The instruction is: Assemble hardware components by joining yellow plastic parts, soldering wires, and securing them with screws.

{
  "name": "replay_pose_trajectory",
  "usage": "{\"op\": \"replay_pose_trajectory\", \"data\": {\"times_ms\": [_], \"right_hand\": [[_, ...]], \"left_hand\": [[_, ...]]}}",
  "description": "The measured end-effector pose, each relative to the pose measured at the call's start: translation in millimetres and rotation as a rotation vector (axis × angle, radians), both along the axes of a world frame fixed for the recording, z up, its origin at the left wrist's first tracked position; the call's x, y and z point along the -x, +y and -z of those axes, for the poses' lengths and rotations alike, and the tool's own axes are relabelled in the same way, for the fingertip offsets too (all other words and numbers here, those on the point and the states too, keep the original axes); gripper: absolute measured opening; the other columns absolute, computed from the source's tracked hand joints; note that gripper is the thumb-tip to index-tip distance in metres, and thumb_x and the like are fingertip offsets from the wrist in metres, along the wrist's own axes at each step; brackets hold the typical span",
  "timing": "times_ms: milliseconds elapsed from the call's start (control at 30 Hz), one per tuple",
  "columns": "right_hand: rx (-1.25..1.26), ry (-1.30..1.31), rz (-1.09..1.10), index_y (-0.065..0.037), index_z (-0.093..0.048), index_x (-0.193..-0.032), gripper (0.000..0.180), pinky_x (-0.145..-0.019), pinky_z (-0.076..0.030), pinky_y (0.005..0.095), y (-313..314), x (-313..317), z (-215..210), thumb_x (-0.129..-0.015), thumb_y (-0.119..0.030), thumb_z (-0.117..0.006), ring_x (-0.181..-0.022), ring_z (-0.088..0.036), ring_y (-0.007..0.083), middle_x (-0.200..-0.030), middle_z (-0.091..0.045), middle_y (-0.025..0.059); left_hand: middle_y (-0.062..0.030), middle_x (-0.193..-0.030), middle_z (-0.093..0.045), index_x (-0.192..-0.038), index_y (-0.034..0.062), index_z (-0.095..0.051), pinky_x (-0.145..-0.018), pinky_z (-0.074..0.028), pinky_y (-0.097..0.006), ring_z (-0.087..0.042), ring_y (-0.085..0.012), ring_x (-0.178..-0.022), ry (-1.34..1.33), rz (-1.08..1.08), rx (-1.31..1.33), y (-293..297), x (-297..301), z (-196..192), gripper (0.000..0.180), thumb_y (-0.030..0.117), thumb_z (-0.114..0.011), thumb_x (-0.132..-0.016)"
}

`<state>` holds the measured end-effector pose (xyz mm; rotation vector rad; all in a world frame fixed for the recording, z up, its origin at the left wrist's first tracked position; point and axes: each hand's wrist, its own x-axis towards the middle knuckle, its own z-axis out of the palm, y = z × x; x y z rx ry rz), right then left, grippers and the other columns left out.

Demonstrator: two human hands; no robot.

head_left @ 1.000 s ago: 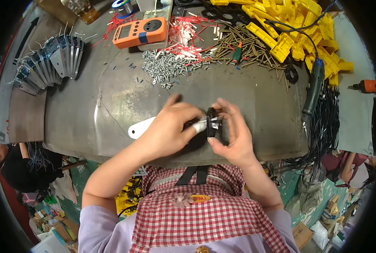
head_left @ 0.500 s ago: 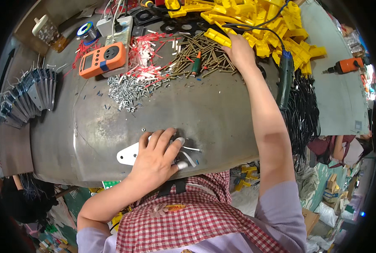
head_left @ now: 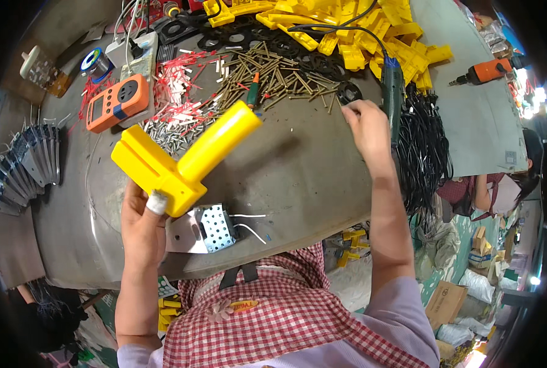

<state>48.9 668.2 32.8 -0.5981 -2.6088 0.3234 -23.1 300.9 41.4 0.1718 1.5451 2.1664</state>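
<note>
My left hand (head_left: 141, 230) is closed round the end of a yellow plastic housing (head_left: 160, 168) with a round tubular handle, lifted above the bench; the thumb wears a white finger wrap. Beneath it on the bench, near the front edge, lies a flat metal plate with a perforated piece (head_left: 218, 229) and two white wires. My right hand (head_left: 371, 126) is at the right side of the bench, fingers drawn together, just below a black round part (head_left: 349, 93) and beside a dark green power tool (head_left: 393, 92). Whatever its fingertips may hold cannot be made out.
Long brass-coloured screws (head_left: 279, 76), silver screws (head_left: 169, 135) and red-and-white wire pieces (head_left: 178, 86) lie at the back. Yellow housings (head_left: 371, 37) are heaped far right, above black cables (head_left: 427, 153). An orange meter (head_left: 117, 103) and stacked metal plates (head_left: 31, 153) stand left.
A yellow housing has come from the far pile into my left hand, which has left the metal plate. My right hand has drawn back from the pile toward me. The view has shifted.
</note>
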Motion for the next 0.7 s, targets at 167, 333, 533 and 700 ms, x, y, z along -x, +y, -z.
{"op": "replay_pose_trajectory", "data": {"times_ms": [167,333,533,700], "right_hand": [[-0.246,-0.349,0.098,0.004,-0.058,-0.086,0.011,-0.075,-0.049,0.0464,8.7,26.1,8.9,-0.076,-0.002,-0.056,-0.083,-0.061,0.0407,-0.084,-0.062,0.0247],[-0.142,-0.255,-0.016,0.002,-0.057,-0.089,0.015,-0.075,-0.049,0.0463,12.4,16.1,5.5,-0.075,-0.001,-0.055,-0.084,-0.060,0.0415,-0.086,-0.061,0.0231],[-0.250,-0.189,-0.253,-0.004,-0.056,-0.092,0.020,-0.070,-0.048,0.0448,15.2,27.7,11.9,-0.072,0.001,-0.056,-0.083,-0.056,0.0390,-0.098,-0.058,0.0158],[0.633,-0.032,-0.309,-0.003,-0.057,-0.100,0.019,-0.064,-0.049,0.0268,-71.1,37.1,-34.8,-0.082,-0.001,-0.060,-0.071,-0.059,0.0134,-0.083,-0.058,0.0078]], "left_hand": [[-0.0096,-0.118,-0.056,-0.131,0.0009,-0.037,-0.085,-0.051,-0.032,-0.060,-0.0192,-0.103,-0.014,-0.023,-0.066,-4.7,-5.4,13.6,0.053,0.016,-0.063,-0.087],[-0.0117,-0.119,-0.056,-0.129,0.0003,-0.037,-0.084,-0.051,-0.033,-0.059,-0.0204,-0.104,-0.036,-0.086,-0.102,-6.7,-1.3,11.3,0.050,0.014,-0.061,-0.088],[-0.0116,-0.122,-0.054,-0.128,0.0007,-0.038,-0.096,-0.044,-0.036,-0.055,-0.0218,-0.110,-0.149,-0.031,-0.195,1.4,-1.5,8.7,0.046,0.012,-0.058,-0.089],[-0.0088,-0.121,-0.053,-0.129,0.0032,-0.038,-0.095,-0.044,-0.037,-0.054,-0.0213,-0.111,-0.237,-0.037,-0.355,6.7,1.2,16.4,0.052,0.011,-0.063,-0.084]]}}
